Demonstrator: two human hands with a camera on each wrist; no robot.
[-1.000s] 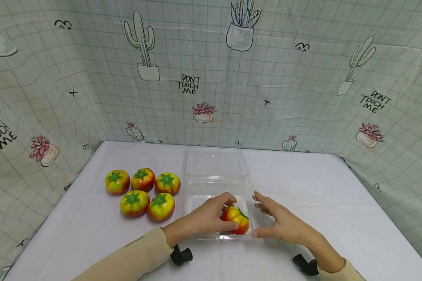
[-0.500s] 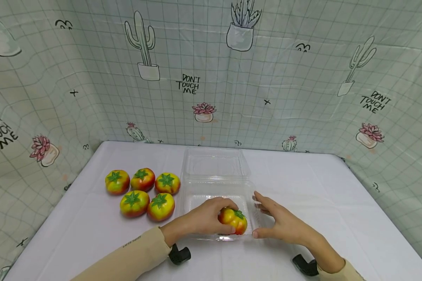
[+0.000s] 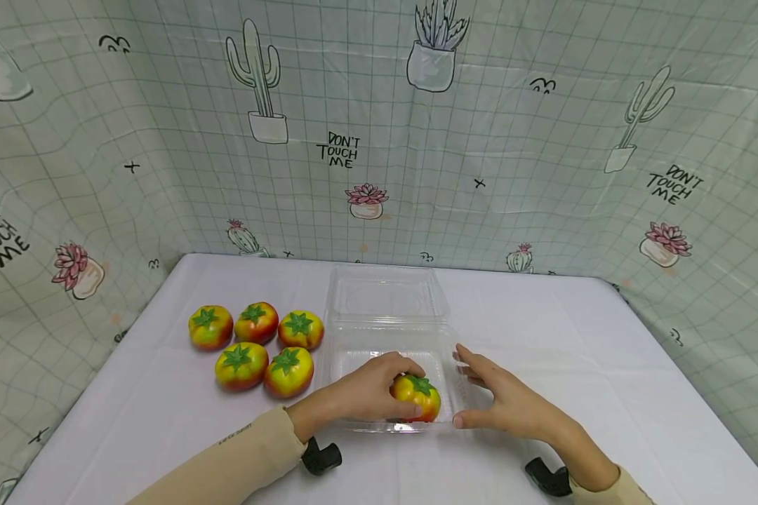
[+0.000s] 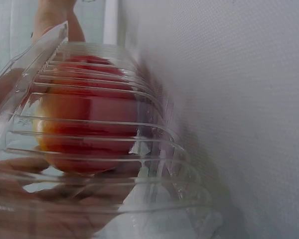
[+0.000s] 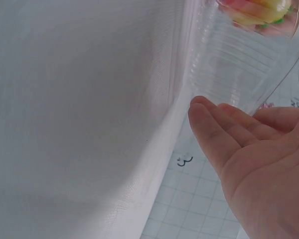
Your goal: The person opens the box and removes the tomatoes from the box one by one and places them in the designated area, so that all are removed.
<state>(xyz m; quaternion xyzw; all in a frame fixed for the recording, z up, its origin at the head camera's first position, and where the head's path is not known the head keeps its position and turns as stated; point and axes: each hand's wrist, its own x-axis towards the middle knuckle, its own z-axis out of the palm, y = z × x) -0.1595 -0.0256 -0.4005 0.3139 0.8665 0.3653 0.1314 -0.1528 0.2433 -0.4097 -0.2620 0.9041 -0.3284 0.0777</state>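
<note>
My left hand [image 3: 377, 387] reaches into the clear plastic clamshell box [image 3: 354, 361] and grips a red-and-yellow tomato [image 3: 424, 401] with a green leafy top. This tomato is upright in the front right part of the box's base. Through the ribbed wall in the left wrist view, the tomato [image 4: 89, 114] shows red, with fingers behind and below it. My right hand [image 3: 512, 400] is at the box's right side, fingers extended and thumb apart, holding nothing. In the right wrist view the right hand's fingertips [image 5: 199, 112] are close to the box wall; contact is unclear.
Several similar tomatoes [image 3: 289, 372] are grouped on the white tablecloth [image 3: 543, 322] left of the box. The box's lid [image 3: 388, 294] lies folded back toward the rear. A patterned cloth [image 3: 379, 119] hangs behind the table and along both sides.
The tomato in my left hand has shifted slightly left and turned, so its green top now faces upward. My right hand and the other tomatoes have stayed in place.
</note>
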